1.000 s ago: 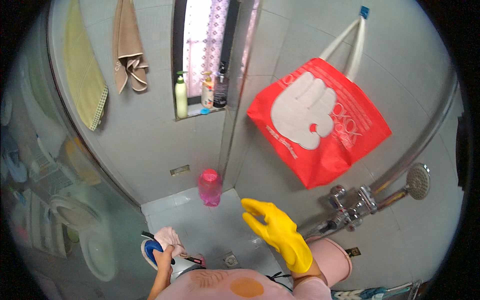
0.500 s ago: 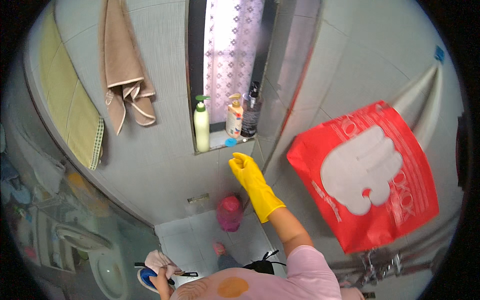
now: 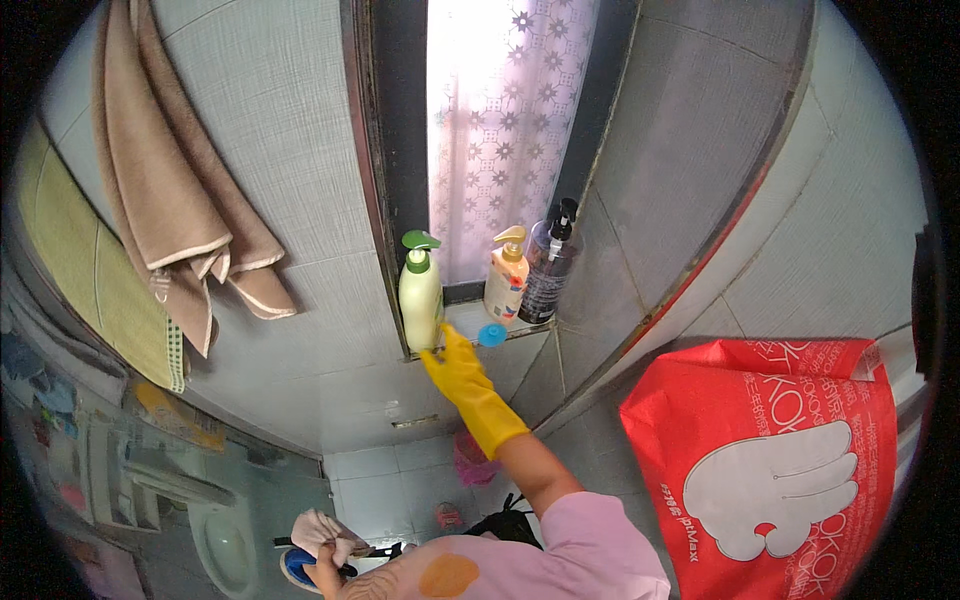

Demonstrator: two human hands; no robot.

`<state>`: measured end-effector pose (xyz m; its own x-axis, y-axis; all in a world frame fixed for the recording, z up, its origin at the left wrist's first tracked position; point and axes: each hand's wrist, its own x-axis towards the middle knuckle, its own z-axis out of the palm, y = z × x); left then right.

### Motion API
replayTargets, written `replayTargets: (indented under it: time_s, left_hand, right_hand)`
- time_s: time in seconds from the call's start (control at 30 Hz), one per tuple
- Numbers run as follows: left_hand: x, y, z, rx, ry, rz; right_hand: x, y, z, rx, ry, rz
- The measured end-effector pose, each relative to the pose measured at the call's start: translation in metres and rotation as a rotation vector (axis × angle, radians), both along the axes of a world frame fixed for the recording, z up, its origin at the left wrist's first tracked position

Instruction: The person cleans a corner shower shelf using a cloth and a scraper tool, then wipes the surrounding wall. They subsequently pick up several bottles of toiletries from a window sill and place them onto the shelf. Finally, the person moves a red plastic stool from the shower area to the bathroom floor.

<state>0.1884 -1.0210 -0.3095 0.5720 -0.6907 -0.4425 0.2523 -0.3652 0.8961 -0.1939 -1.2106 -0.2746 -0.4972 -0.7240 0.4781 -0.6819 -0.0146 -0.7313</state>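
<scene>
My right hand point(image 3: 462, 378), in a yellow rubber glove, reaches up to the window ledge point(image 3: 470, 318). Its fingers are apart at the lower right side of a pale green pump bottle point(image 3: 420, 305) with a green pump top; whether they press on it I cannot tell. Just right of the glove lies a small round blue thing point(image 3: 491, 335). Farther right stand a cream pump bottle point(image 3: 506, 285) and a dark bottle with a black pump point(image 3: 548, 275). Low on the left, my bare left hand point(image 3: 322, 575) is closed on a pale pink cloth point(image 3: 325, 532), beside a blue, white-rimmed thing point(image 3: 297, 566) partly hidden.
A big red bag point(image 3: 660, 440) hangs at the right wall. Brown point(image 3: 185, 200) and yellow-green point(image 3: 75, 260) towels hang on the left. A white washbasin point(image 3: 225, 545) shows lower left. A pink bin point(image 3: 472, 462) stands on the tiled floor below my right arm.
My gloved right hand has come up and left to the green pump bottle, and its fingers have spread. The view has shifted, bringing the ledge closer. My left hand still holds the cloth.
</scene>
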Motion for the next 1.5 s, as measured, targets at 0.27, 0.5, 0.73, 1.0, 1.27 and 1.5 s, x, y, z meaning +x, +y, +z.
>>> replayTargets:
  time_s: [0.27,0.5,0.73,1.0,1.27,1.5]
  left_hand:
    - [-0.014,-0.030,-0.007,-0.076,0.127,-0.109]
    - [-0.038,-0.044,0.003,-0.173,0.121,-0.157]
    - [-0.049,-0.049,0.007,-0.119,0.112,-0.170]
    - [-0.056,-0.043,0.025,-0.070,0.101,-0.108]
    - [-0.030,-0.038,0.026,-0.099,0.130,-0.203]
    - [0.002,-0.031,0.013,-0.070,0.224,-0.430]
  right_hand:
    - [-0.092,0.007,-0.013,0.393,0.288,-0.061]
    - [-0.086,0.006,0.026,0.076,-0.139,-0.126]
    - [-0.100,-0.017,0.140,0.000,-0.369,-0.259]
    - [-0.129,-0.045,0.132,-0.019,-0.729,0.030]
    - [-0.071,0.060,0.161,-0.161,-0.846,0.265]
    - [0.010,0.235,0.214,-0.160,-0.817,0.328]
